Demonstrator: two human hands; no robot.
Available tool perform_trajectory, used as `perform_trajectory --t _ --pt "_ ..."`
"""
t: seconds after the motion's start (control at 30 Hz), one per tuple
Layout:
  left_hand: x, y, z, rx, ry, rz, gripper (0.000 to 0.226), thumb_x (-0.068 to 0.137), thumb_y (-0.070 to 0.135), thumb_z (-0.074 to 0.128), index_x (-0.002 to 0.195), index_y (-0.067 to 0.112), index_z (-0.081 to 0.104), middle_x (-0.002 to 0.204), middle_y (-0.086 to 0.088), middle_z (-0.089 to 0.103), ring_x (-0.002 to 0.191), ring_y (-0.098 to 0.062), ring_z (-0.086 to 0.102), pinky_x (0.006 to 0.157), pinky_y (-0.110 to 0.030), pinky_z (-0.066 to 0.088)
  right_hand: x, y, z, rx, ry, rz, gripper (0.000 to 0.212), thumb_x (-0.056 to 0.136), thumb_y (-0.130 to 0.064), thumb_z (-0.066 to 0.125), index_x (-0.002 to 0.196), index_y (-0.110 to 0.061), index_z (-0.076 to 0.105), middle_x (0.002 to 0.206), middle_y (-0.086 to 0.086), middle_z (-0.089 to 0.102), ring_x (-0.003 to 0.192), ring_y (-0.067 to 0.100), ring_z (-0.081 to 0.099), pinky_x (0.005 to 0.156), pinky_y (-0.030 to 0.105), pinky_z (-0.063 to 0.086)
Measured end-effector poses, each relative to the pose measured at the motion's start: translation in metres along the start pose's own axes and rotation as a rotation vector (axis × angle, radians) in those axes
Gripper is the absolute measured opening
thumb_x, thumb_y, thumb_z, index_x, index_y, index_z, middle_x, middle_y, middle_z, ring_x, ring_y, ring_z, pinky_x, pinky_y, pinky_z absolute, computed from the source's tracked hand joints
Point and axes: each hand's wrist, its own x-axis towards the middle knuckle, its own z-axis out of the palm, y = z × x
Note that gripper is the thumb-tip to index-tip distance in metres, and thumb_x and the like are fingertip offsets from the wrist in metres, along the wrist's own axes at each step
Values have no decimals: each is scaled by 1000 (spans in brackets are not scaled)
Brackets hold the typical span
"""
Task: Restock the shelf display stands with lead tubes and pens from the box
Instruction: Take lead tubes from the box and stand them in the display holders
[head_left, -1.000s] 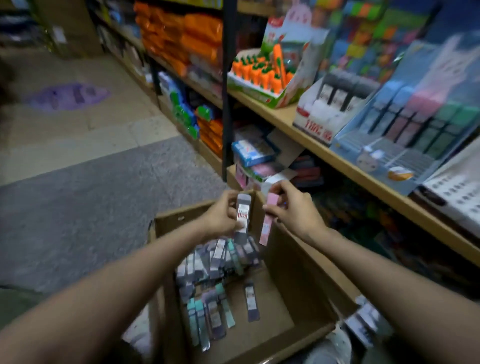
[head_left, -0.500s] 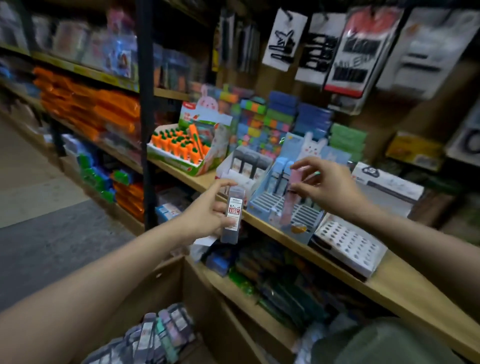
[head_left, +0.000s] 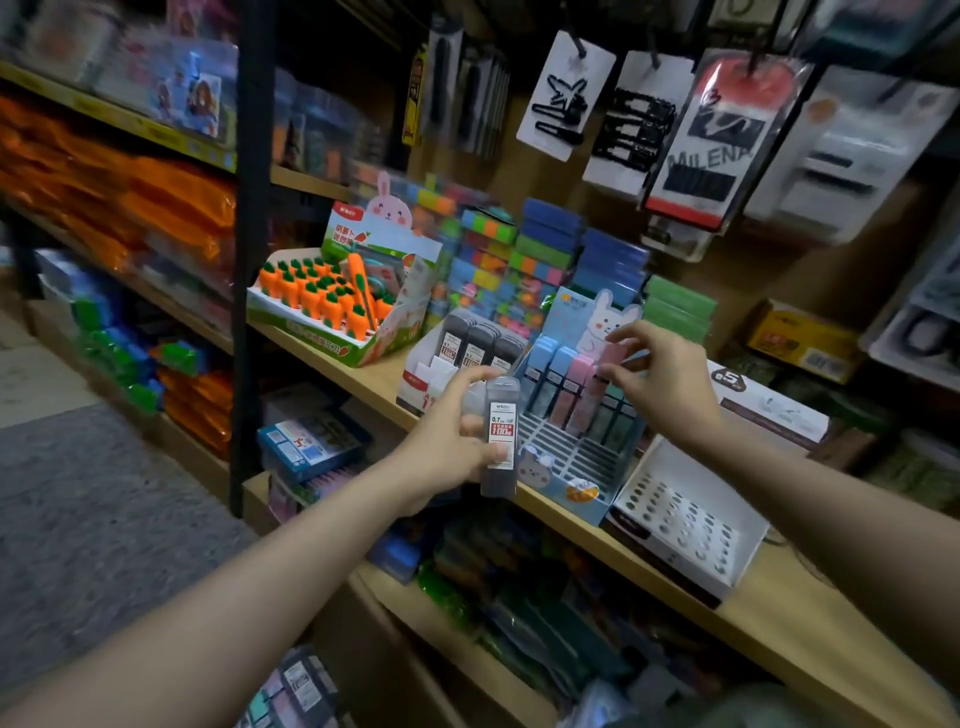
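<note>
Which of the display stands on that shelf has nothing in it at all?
The white stand at the right end, its rows of round holes all vacant. The carrot stand, grey-tube stand and blue bunny stand all hold stock.

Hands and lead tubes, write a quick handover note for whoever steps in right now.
Left hand: holds a dark grey lead tube upright in front of the shelf, not yet placed.
Right hand: pinches a pink lead tube over the blue bunny stand, level with the pink row.
Done: the bunny stand's back rows hold blue, pink and green tubes; the white stand holds dark tubes.
Left: seat the pink tube, put the dark one in the white stand, fill the bunny stand's empty front slots. The pen stand looks empty. More tubes sit below.
</note>
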Motion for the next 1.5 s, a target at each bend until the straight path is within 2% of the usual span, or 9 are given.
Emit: perform_trajectory --t 0.13,0.27,0.37,0.73,0.9,1.03,1.2,1.37,1.5 --pt "4 4 -4 -15 33 6 70 86 -9 62 111 54 43 86 -5 75 88 -20 72 69 -31 57 5 -1 19 -10 -21 26 32 80 -10 78 110 -14 66 102 7 66 78 16 68 77 36 57" --pt "4 0 -7 0 55 7 73 85 -10 62 109 56 42 91 -2 74 89 -16 71 67 -25 54 7 1 32 14 -17 33 32 81 -7 76 111 -17 67 99 3 63 70 3 60 62 11 44" --pt "4 -3 -9 -7 56 0 73 85 -10 62 117 52 41 89 -1 75 89 -15 71 71 -28 56 11 1 37 12 -16 59 33 82 -6 75 112 -16 67 98 1 62 70 1 59 60 8 40" --pt "11 -10 -16 -31 165 -21 59 86 -2 65 121 36 36 95 1 74 91 -13 71 80 -36 57 -2 2 64 -10 53 131 32 83 -13 74 115 -17 69 105 7 68 95 23 64 89 44 53" --pt "13 -12 -13 -2 190 44 31 90 -3 60 103 25 54 95 2 72 97 -12 67 88 -32 55 -5 1 58 -51 53 47 38 86 -17 71 123 -15 63 116 7 60 100 23 62 89 33 49" --pt "13 -12 -15 -2 225 101 31 92 2 59 98 32 59 91 15 71 90 3 66 76 -16 53 -5 -13 44 -64 117 -39 39 90 -21 64 127 -15 55 120 8 57 93 20 61 82 27 42" --pt "16 -12 -15 0 244 130 29 93 3 58 112 24 60 98 13 69 92 6 64 73 -15 53 1 -63 38 246 -129 -25 32 90 -36 66 119 -26 61 101 -11 65 80 -2 64 70 16 52" --pt "17 -7 -16 4 235 153 26 93 6 60 112 24 60 102 6 70 97 -4 65 77 -15 53 11 -83 45 267 -198 -94 20 83 -21 76 102 -22 70 86 -16 65 68 -12 62 59 5 48" --pt "16 -8 -31 437 404 230 34 92 21 63 123 23 51 120 3 53 105 -8 53 85 -11 45 37 -76 31 287 -30 -62 18 83 -20 76 99 -25 69 86 -12 67 72 -3 66 62 10 51"
